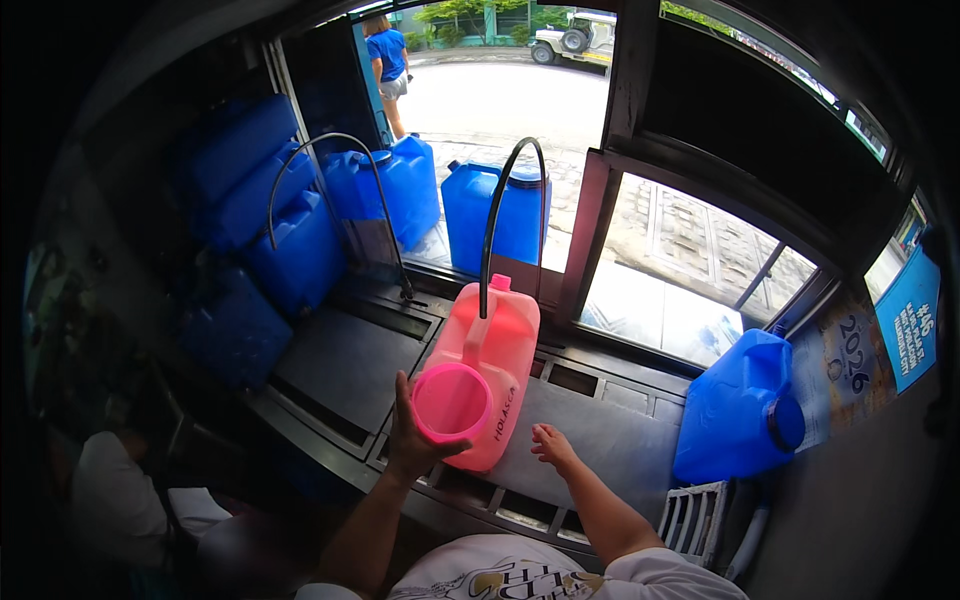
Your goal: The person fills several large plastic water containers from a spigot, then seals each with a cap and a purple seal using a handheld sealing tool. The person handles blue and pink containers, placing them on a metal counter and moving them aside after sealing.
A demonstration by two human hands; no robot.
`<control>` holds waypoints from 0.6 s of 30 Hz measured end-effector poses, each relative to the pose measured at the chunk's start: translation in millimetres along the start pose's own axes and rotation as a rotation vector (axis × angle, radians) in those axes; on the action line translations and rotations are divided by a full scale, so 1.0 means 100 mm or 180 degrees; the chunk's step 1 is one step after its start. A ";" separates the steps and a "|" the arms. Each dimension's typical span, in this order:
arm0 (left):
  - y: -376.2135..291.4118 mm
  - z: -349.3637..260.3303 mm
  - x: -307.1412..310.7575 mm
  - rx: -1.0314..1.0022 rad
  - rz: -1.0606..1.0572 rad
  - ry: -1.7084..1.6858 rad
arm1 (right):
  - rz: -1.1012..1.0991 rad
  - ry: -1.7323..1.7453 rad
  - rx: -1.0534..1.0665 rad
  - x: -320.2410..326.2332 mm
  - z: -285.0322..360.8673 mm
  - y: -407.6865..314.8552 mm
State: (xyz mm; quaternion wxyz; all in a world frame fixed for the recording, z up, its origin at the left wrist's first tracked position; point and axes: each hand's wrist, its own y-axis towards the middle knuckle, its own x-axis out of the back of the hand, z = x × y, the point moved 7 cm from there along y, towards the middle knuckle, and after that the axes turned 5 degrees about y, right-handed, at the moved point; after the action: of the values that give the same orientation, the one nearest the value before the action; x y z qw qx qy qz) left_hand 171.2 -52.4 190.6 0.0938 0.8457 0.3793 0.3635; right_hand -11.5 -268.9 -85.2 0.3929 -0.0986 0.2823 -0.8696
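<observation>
A translucent pink water jug [517,330] stands on the metal counter before me, with handwriting on its side. Its small pink spout cap [500,283] faces the window. My left hand [412,442] grips a round pink screw cap [452,403] by its rim, at the jug's wide near end. I cannot tell whether this cap is seated on the mouth or lifted off it. To the right of the jug, my right hand [553,444] hovers over the counter, loosely bent and holding nothing visible. A curved black hose [491,217] ends just over the jug's handle.
Blue jugs [292,247] are stacked at left; more blue jugs [495,214] stand by the window opening. Another blue jug [731,412] sits at right beside a white grille [694,517]. A second hose [379,195] arches at left. Slots cut the metal counter [600,442]. A person [388,60] is outside.
</observation>
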 end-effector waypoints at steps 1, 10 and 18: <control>0.01 -0.04 -0.04 -0.0060 -0.0056 0.0012 | -0.0087 0.0303 -0.0025 0.00 0.09 0.08; 0.22 -0.04 -0.27 0.0041 -0.0107 -0.0607 | 0.0280 0.0677 -0.0092 -0.11 0.51 0.93; 0.31 0.00 -0.34 0.0124 -0.0097 -0.0407 | -0.0324 0.1222 -0.0222 0.21 0.71 1.85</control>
State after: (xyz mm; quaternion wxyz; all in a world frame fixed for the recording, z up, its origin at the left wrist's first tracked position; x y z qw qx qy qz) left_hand 174.2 -98.1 185.4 0.1068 0.8630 0.3924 0.2998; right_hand 118.6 -412.5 -133.5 0.2838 0.0413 0.3767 -0.8808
